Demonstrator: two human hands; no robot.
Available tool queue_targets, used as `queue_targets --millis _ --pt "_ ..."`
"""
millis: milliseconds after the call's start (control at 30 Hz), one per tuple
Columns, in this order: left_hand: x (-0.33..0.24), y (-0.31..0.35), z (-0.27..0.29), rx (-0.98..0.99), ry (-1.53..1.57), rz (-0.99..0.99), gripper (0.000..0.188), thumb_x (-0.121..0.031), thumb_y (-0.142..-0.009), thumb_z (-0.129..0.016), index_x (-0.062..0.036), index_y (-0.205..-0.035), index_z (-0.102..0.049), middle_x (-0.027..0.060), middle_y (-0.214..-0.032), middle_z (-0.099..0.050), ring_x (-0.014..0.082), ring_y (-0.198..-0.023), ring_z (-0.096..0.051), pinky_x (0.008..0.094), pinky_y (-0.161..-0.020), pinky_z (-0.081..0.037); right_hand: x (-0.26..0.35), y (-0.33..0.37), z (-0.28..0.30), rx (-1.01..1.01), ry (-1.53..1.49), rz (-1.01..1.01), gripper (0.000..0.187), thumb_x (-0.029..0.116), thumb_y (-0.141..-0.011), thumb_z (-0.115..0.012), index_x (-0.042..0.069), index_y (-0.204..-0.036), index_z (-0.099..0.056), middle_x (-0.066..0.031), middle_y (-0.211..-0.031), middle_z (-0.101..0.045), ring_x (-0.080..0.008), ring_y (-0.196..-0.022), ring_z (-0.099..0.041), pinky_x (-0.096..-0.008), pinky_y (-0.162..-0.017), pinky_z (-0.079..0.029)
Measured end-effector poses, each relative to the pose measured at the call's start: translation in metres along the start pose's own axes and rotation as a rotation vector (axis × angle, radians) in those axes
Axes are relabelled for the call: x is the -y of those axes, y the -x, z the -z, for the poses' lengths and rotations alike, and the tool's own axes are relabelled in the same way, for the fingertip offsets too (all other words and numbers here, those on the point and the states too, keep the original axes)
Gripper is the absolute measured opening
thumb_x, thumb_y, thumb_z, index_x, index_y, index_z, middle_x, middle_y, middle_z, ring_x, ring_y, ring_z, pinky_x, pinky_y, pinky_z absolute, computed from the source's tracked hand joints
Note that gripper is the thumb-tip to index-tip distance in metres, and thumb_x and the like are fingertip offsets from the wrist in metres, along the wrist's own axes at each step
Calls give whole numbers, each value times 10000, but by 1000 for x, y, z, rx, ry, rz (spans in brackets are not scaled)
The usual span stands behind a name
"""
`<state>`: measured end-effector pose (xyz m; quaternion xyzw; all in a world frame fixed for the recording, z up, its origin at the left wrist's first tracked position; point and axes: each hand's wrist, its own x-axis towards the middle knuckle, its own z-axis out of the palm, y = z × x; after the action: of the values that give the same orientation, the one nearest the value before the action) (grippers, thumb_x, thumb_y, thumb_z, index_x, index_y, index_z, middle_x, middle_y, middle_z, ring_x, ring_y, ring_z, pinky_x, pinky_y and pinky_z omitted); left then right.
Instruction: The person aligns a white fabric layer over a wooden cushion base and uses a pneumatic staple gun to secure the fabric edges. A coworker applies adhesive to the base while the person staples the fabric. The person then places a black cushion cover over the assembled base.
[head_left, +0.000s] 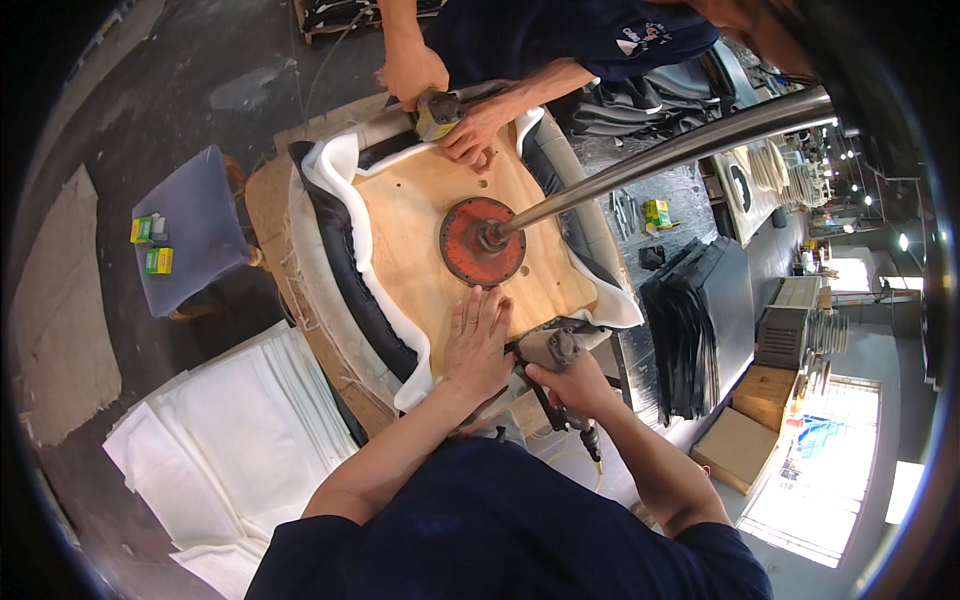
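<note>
The workshop's dark floor (245,50) surrounds a wooden board (405,235) at centre, a red disc (465,245) on its middle. At the disc's six o'clock, the left hand (478,347) lies flat, its grip open; at five, the right hand's (578,385) grip is wrapped round a staple gun (548,350) — close enough that a slip could catch the left fingers. Loose white padding (352,190) at nine might bunch if pulled unevenly.

Board (400,235) before me, co-worker (540,40) across it.
The disc (465,245) sits mid-board, the pole (680,140) slanting off it rightward; my left fingers (477,318) lie on the board just this side, my right fingers (562,388) around a tool (545,350) at the near edge. Left: sheets (225,430), beyond them boxes (158,261) on a surface (200,205). Right: stacked panels (705,320).
</note>
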<state>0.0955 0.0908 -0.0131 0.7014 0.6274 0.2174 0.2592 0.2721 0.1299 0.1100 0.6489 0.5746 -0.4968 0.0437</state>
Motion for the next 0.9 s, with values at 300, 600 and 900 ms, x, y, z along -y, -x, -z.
queue_targets --millis 300,600,900 --pt "8 3 16 52 63 -63 923 -310 -895 -838 -45 -1668 -410 198 -1789 -262 455 -1682 -165 589 -1368 -149 -8 18 4 -46 -201 -17 303 266 -985 -836 -11 -1054 -732 -43 -706 -696 -118 -549 -664 -308 -521 -524" --pt "-43 36 20 418 304 -274 837 -263 -930 -813 42 -1619 -447 323 -1714 -365 510 -1613 -324 599 -1333 -260 -95 78 -40 -336 -428 109 316 190 -957 -845 10 -1191 -730 -35 -809 -739 -109 -667 -682 -314 -602 -540" --pt "-35 63 -16 189 -99 -414 822 -174 -977 -718 -73 -1709 -359 298 -1719 -380 465 -1608 -370 561 -1327 -293 -182 91 -69 -384 -416 62 676 198 -912 -893 16 -1505 -625 -121 -1304 -774 -180 -1184 -717 -343 -1031 -564"
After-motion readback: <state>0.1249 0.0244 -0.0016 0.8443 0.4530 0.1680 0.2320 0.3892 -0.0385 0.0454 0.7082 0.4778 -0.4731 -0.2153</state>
